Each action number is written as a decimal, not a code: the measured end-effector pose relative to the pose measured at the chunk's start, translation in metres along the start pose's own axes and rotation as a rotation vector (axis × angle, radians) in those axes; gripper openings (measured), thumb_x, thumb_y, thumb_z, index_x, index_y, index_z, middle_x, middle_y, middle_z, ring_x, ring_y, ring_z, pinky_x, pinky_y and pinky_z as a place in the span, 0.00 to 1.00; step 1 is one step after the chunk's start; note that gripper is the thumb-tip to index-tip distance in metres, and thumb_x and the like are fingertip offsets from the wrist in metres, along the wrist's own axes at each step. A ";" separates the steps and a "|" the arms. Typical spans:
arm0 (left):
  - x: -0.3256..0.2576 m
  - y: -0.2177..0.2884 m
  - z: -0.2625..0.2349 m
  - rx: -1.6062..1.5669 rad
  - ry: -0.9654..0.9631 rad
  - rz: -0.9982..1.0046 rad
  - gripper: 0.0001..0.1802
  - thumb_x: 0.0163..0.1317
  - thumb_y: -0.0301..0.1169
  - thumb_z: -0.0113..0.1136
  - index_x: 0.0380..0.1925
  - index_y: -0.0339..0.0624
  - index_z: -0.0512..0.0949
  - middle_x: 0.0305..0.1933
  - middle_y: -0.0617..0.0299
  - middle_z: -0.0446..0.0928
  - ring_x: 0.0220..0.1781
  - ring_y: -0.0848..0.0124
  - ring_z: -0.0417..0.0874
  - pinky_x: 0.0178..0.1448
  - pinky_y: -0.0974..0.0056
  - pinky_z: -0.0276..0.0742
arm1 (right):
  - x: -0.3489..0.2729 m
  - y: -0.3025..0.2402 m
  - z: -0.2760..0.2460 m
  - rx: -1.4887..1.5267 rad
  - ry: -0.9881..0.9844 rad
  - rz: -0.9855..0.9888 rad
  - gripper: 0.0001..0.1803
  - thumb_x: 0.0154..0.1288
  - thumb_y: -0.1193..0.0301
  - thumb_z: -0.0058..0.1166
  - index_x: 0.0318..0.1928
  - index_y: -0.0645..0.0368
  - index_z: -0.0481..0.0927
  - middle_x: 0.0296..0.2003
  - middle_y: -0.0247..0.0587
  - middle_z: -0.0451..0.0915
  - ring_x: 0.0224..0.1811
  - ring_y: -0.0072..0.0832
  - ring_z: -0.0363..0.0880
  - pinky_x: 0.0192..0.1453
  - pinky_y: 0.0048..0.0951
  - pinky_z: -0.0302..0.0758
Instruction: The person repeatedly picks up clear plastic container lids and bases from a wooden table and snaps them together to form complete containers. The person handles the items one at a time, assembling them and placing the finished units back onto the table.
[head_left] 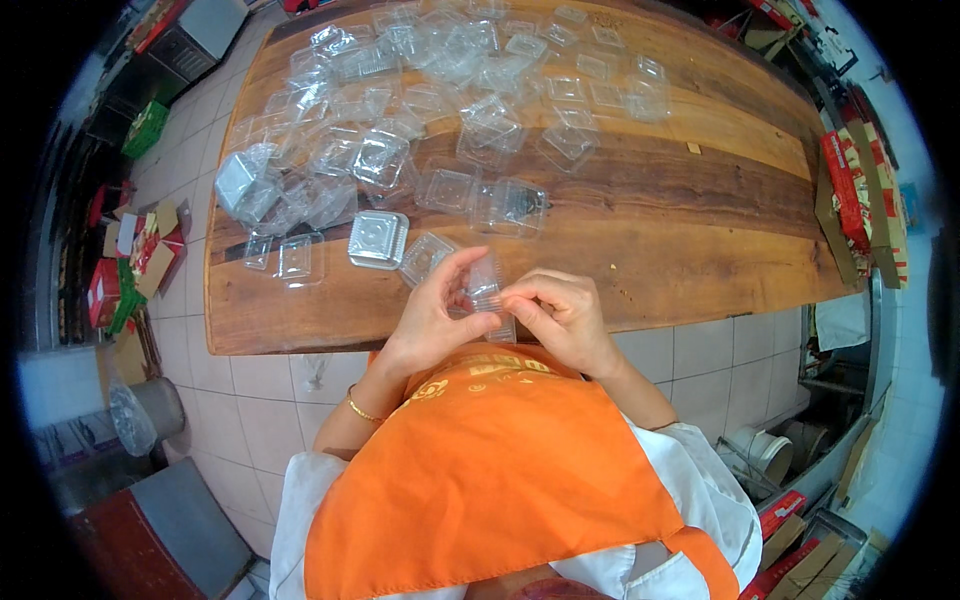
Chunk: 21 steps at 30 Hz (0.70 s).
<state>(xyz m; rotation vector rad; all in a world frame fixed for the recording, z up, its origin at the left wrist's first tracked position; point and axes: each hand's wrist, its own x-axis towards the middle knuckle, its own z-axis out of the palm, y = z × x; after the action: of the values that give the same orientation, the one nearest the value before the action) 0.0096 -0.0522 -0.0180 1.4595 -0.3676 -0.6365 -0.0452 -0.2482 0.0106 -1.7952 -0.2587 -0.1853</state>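
Clear container (484, 278), long axis outward, sits right of my cupping left fingers (460, 263). Right fingers (531, 317) pinch its edge!

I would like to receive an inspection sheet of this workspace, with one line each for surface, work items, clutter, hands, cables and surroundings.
Surface: brown wooden table, with a small tan scrap.
Work items: clear plastic container in the hands; many loose clear containers across the table's far left part.
Clutter: containers overlap in disorder; some lie separately.
Hands: left hand grips the held container; right hand has its fingertips at its edge.
Cables: nothing seen.
Surroundings: tiled floor, green crate at left, white bucket at lower right.
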 end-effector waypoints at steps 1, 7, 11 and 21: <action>0.000 0.000 0.000 -0.005 -0.004 0.000 0.41 0.50 0.28 0.72 0.65 0.41 0.65 0.57 0.61 0.69 0.55 0.73 0.71 0.55 0.67 0.70 | 0.000 0.000 0.000 0.002 0.000 0.002 0.04 0.61 0.78 0.58 0.37 0.64 0.83 0.29 0.43 0.82 0.28 0.29 0.80 0.31 0.26 0.73; 0.000 0.004 0.003 -0.047 -0.011 -0.017 0.41 0.49 0.28 0.72 0.64 0.41 0.65 0.57 0.61 0.70 0.53 0.72 0.73 0.54 0.67 0.70 | 0.000 -0.002 -0.001 0.032 -0.018 0.036 0.03 0.62 0.78 0.58 0.35 0.64 0.82 0.30 0.42 0.82 0.30 0.26 0.81 0.32 0.25 0.74; -0.001 0.017 0.006 0.221 0.070 0.111 0.42 0.46 0.29 0.74 0.64 0.41 0.66 0.56 0.59 0.72 0.55 0.68 0.73 0.55 0.65 0.71 | -0.003 0.008 0.002 0.201 -0.024 0.134 0.03 0.65 0.77 0.57 0.35 0.65 0.81 0.30 0.36 0.81 0.31 0.20 0.78 0.34 0.23 0.74; -0.004 0.042 0.009 0.893 0.128 0.490 0.47 0.43 0.32 0.76 0.65 0.39 0.63 0.64 0.50 0.67 0.63 0.53 0.71 0.66 0.54 0.66 | 0.000 0.013 -0.001 0.405 -0.026 0.320 0.05 0.67 0.73 0.56 0.35 0.63 0.77 0.31 0.31 0.78 0.32 0.15 0.74 0.36 0.18 0.73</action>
<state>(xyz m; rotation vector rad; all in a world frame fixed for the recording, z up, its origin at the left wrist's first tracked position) 0.0091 -0.0574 0.0251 2.1265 -0.9505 0.0581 -0.0421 -0.2520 -0.0015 -1.4123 -0.0200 0.1132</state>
